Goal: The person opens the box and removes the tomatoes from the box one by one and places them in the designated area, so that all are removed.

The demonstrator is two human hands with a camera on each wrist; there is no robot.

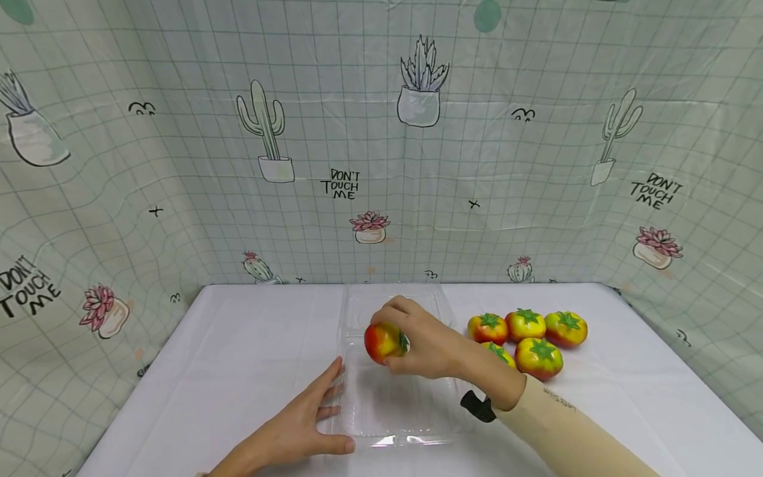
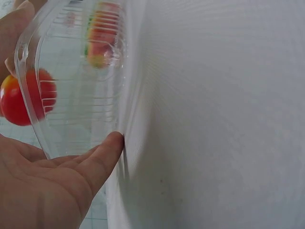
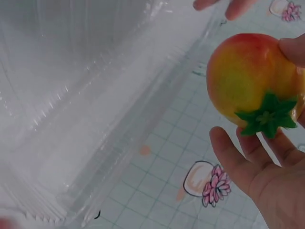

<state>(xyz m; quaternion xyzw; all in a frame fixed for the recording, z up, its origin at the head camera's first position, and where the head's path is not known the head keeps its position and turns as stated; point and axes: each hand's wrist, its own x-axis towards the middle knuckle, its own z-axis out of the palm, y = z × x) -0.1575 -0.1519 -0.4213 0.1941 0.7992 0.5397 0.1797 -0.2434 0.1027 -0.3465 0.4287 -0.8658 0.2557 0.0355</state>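
My right hand holds a red and yellow persimmon with a green star-shaped calyx between thumb and fingers. It hangs over a clear plastic clamshell box whose lid lies folded open toward the back wall. In the right wrist view the persimmon shows its calyx toward the camera, beside the box wall. At the box's left side my left hand is spread, fingers extended. The left wrist view has these fingers against the ribbed plastic wall, low by the white cloth.
To the right of the box several more persimmons stand grouped on the white tablecloth, calyxes up. A curtain with cactus prints hangs behind and along both sides. A black strap is at my right wrist.
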